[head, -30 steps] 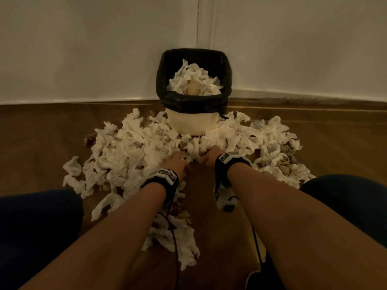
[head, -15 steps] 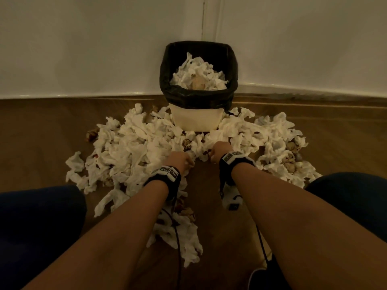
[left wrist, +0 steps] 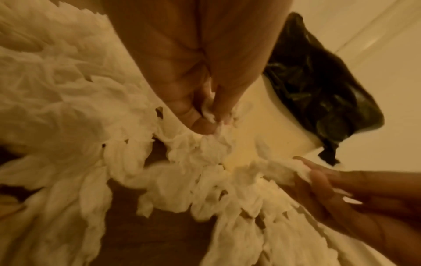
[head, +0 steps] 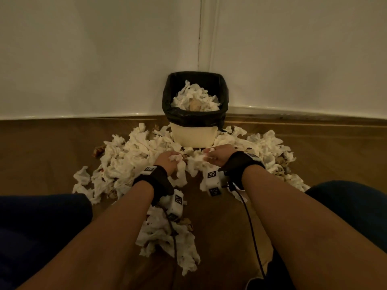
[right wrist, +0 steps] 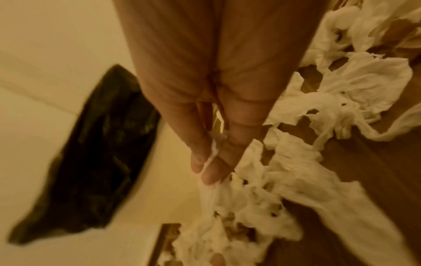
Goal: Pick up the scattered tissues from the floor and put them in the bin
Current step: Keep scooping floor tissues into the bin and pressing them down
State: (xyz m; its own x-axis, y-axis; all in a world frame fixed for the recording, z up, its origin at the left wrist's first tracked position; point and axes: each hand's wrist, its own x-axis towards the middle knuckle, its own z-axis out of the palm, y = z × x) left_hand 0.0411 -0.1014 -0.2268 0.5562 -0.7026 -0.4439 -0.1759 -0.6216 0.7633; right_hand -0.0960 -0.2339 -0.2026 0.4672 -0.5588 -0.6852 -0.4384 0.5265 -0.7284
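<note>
A cream bin [head: 193, 136] with a black liner [head: 194, 118] stands in the wall corner, heaped with white tissues [head: 194, 97]. Crumpled white tissues [head: 129, 155] lie spread over the wooden floor in front of it and on both sides. My left hand [head: 170, 161] grips a bunch of tissues [head: 181, 170] just before the bin; in the left wrist view its fingers [left wrist: 200, 124] pinch the paper [left wrist: 205, 147]. My right hand [head: 213, 154] grips another clump [head: 196, 162] beside it; the right wrist view shows a strand [right wrist: 209, 194] pinched between the fingers [right wrist: 212, 172].
White walls [head: 104, 59] meet right behind the bin. More tissues [head: 167, 237] trail toward me between my forearms. My knees in dark trousers [head: 37, 227] flank the pile. Bare wooden floor [head: 335, 147] lies far left and far right. Cables [head: 251, 227] hang from the wrist cameras.
Both hands have closed on tissues in front of the bin and lifted them slightly off the floor, turning inward. The head view has tilted up a little.
</note>
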